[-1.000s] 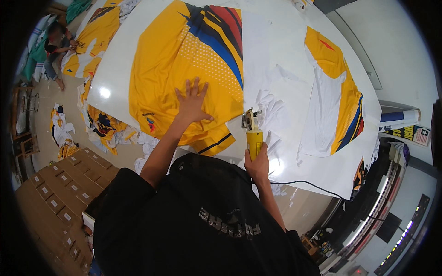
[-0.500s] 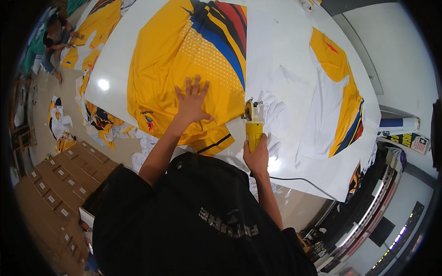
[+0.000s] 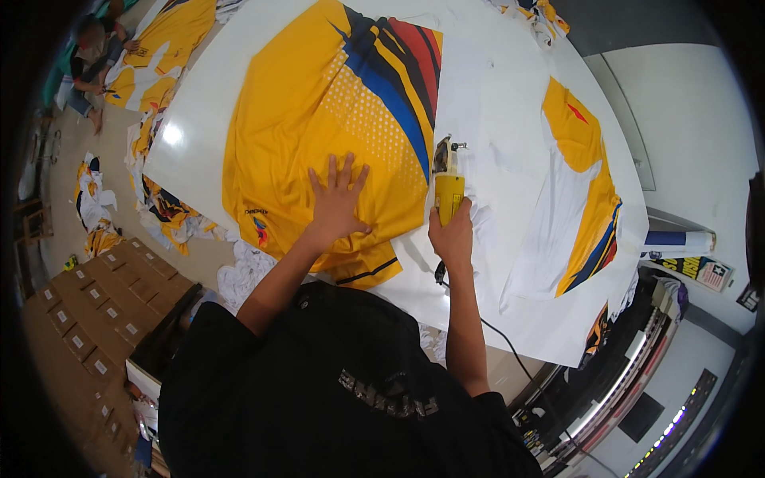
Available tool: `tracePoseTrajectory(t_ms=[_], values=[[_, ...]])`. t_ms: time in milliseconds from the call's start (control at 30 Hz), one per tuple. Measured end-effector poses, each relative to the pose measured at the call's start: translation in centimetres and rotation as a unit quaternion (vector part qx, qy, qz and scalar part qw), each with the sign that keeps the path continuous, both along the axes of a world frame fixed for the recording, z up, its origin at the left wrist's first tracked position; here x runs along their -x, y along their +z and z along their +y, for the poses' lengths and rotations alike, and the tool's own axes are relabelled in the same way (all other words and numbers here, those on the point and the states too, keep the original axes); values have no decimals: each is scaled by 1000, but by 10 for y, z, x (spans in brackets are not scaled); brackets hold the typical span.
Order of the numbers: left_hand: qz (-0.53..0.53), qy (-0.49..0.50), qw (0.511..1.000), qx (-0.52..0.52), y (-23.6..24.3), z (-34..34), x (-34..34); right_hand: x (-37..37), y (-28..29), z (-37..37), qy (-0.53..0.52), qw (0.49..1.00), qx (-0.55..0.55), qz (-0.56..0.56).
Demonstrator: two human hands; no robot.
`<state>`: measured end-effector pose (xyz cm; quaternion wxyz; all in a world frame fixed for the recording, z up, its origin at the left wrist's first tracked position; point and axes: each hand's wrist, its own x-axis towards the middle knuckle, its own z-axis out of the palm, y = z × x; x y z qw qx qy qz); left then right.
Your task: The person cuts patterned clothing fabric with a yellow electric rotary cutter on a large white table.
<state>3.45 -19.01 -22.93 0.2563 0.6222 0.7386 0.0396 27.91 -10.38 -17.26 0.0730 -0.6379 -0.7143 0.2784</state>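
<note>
My left hand point(image 3: 339, 207) lies spread on a yellow jersey piece point(image 3: 287, 127) with red, black, blue and dotted bands, pressing its lower middle. My right hand point(image 3: 451, 231) grips the yellow body of an electric cutter point(image 3: 449, 191), whose metal head point(image 3: 445, 155) rests along the right edge of the yellow fabric, beside white paper strips. A black cord runs from the cutter toward the lower right. Further right lies a yellow and white cut piece point(image 3: 570, 127) with striped bands on the white tabletop point(image 3: 183, 103).
At the upper left another person point(image 3: 88, 56) crouches beside yellow pieces on the floor. Fabric heaps point(image 3: 96, 203) and stacked cardboard boxes point(image 3: 96, 319) are on the left. A long machine point(image 3: 621, 374) stands at the lower right, and a roll point(image 3: 677, 239) lies beside the table.
The cutter and my right hand have moved forward along the fabric edge. My left hand stays spread on the jersey piece. The view has shifted slightly, and the cord now hangs further down.
</note>
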Motion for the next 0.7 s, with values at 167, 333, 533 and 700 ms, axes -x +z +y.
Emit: tracePoseTrajectory(t_ms=[167,333,533,700], values=[[-8,6,1000,-10,-1,1,1,26,0,54,1,1000,1,6],[-17,11,1000,-11,-3,3,3,50,-1,103,0,1000,2,0],[-44,23,998,-38,-1,1,5,69,-13,154,23,999,-40,-4],[-51,18,998,-35,0,2,7,89,-19,207,26,998,-48,3]])
